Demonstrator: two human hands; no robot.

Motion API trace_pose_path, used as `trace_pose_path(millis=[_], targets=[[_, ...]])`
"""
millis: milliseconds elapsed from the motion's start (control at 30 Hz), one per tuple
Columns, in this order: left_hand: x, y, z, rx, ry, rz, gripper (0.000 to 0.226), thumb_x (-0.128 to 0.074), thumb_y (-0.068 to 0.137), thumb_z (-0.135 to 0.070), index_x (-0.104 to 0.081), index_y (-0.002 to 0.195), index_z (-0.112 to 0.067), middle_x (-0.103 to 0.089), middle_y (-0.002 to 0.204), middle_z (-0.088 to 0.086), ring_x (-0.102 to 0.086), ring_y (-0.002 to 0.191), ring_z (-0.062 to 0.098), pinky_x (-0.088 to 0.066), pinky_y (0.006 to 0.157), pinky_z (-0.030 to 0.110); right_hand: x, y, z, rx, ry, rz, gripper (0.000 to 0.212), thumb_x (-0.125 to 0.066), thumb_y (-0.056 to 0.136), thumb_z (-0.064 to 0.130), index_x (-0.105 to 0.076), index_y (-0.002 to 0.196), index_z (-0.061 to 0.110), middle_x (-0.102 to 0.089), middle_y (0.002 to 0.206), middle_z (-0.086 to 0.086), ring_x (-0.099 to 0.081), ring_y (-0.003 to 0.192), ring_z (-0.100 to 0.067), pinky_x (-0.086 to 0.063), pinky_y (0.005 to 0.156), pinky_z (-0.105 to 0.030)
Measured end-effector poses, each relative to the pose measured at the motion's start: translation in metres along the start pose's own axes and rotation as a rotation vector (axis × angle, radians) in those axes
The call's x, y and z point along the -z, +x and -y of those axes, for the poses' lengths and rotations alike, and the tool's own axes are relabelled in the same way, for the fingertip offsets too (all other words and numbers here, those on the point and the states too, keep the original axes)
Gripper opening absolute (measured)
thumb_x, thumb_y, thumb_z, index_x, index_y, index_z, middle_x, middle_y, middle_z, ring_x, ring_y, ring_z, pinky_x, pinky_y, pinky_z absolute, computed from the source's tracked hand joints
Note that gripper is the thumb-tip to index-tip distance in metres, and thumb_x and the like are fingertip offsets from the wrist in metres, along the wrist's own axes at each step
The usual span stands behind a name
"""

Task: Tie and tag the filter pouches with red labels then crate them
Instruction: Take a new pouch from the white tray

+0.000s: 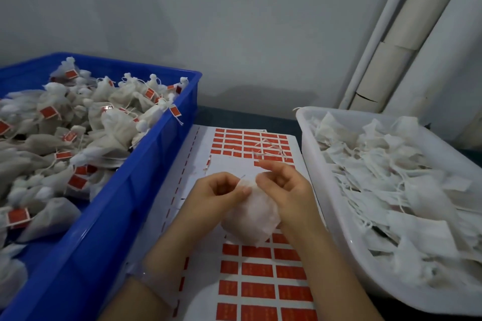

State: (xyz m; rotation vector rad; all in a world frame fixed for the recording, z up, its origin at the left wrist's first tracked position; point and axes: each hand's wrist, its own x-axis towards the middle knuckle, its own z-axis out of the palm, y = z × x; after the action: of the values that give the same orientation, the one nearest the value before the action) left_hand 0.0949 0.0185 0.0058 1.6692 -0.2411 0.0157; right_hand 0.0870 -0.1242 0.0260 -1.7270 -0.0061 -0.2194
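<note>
Saw pouch (250,214) held just above label sheet (229,164), mid-worktop, between blue crate (146,164) on left and white tray (336,190) on right. Pinched its gathered neck with left hand (221,193); curled right hand (284,190) round same neck from other side. Found string ends above too blurred to trace. Judged pouch light, soft and thin-walled, with loose filling: likely to sag or tear if tugged by the body, so best taken at the neck. Saw no tag on it yet. Noted crate heaped with tied, red-tagged pouches, tray full of flat untied ones. Recorded dark worktop (234,114) behind sheet, plain grey wall, pale pipes (391,47) in right corner
</note>
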Motion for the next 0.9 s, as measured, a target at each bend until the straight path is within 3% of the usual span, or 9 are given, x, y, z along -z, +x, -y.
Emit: trace_pose_path(millis=[67, 200, 333, 433, 700, 800, 900], targets=[[0.0, 0.0, 0.0, 0.01, -0.002, -0.002, 0.005, -0.065, 0.083, -0.027, -0.066, 0.079, -0.026, -0.067, 0.075, -0.018, -0.062, 0.074, -0.005, -0.044, 0.055, 0.004, 0.001, -0.001, -0.007, -0.075, 0.156, -0.023, 0.018, -0.065, 0.085, 0.018, -0.066, 0.092, 0.035, -0.068, 0.085, 0.012, -0.066, 0.083, -0.011, -0.058, 0.07, -0.027], [-0.003, 0.0, 0.0, 0.075, 0.035, 0.036, 0.01, -0.062, 0.086, -0.029, -0.068, 0.077, -0.03, -0.065, 0.077, -0.025, -0.058, 0.077, -0.011, -0.042, 0.051, 0.002, -0.001, -0.006, -0.019, -0.129, 0.275, -0.029, 0.018, -0.064, 0.085, 0.015, -0.068, 0.096, 0.029, -0.071, 0.089, 0.007, -0.068, 0.084, -0.017, -0.058, 0.071, -0.033], [-0.004, -0.003, 0.0, 0.133, 0.075, 0.085, 0.017, -0.058, 0.087, -0.036, -0.066, 0.075, -0.028, -0.064, 0.074, -0.023, -0.06, 0.073, -0.008, -0.041, 0.05, 0.002, 0.001, -0.007, -0.025, -0.16, 0.384, 0.003, 0.019, -0.063, 0.084, 0.008, -0.068, 0.096, 0.022, -0.069, 0.077, 0.002, -0.065, 0.07, -0.017, -0.053, 0.065, -0.028], [-0.004, -0.004, 0.0, 0.176, 0.137, 0.151, 0.019, -0.058, 0.087, -0.039, -0.066, 0.072, -0.03, -0.065, 0.075, -0.02, -0.063, 0.076, 0.003, -0.042, 0.054, 0.005, 0.002, -0.007, -0.028, -0.13, 0.382, 0.012, 0.02, -0.062, 0.085, 0.006, -0.067, 0.098, 0.02, -0.068, 0.076, 0.0, -0.065, 0.072, -0.02, -0.053, 0.067, -0.03], [-0.003, -0.004, -0.002, 0.198, 0.091, 0.154, 0.027, -0.054, 0.09, -0.025, -0.065, 0.066, -0.028, -0.062, 0.075, -0.014, -0.059, 0.085, 0.014, -0.044, 0.065, 0.016, -0.001, -0.009, -0.025, -0.043, 0.306, -0.019, 0.019, -0.061, 0.085, 0.008, -0.063, 0.097, 0.022, -0.068, 0.073, 0.003, -0.066, 0.069, -0.016, -0.053, 0.064, -0.025], [-0.005, -0.005, -0.006, 0.166, -0.003, 0.107, 0.03, -0.053, 0.09, -0.025, -0.07, 0.066, -0.031, -0.065, 0.077, -0.014, -0.059, 0.088, 0.012, -0.046, 0.068, 0.02, -0.001, -0.009, -0.025, -0.044, 0.292, -0.017, 0.017, -0.063, 0.081, 0.027, -0.063, 0.099, 0.026, -0.07, 0.08, 0.005, -0.068, 0.074, -0.015, -0.055, 0.065, -0.026], [-0.004, -0.002, -0.008, 0.14, -0.152, -0.108, 0.023, -0.057, 0.087, -0.023, -0.072, 0.07, -0.025, -0.067, 0.077, -0.014, -0.059, 0.091, 0.015, -0.05, 0.073, 0.03, -0.001, -0.01, -0.028, -0.157, 0.427, 0.107, 0.052, -0.05, 0.064, 0.062, -0.062, 0.104, 0.03, -0.071, 0.094, 0.012, -0.069, 0.088, -0.013, -0.057, 0.077, -0.037]])
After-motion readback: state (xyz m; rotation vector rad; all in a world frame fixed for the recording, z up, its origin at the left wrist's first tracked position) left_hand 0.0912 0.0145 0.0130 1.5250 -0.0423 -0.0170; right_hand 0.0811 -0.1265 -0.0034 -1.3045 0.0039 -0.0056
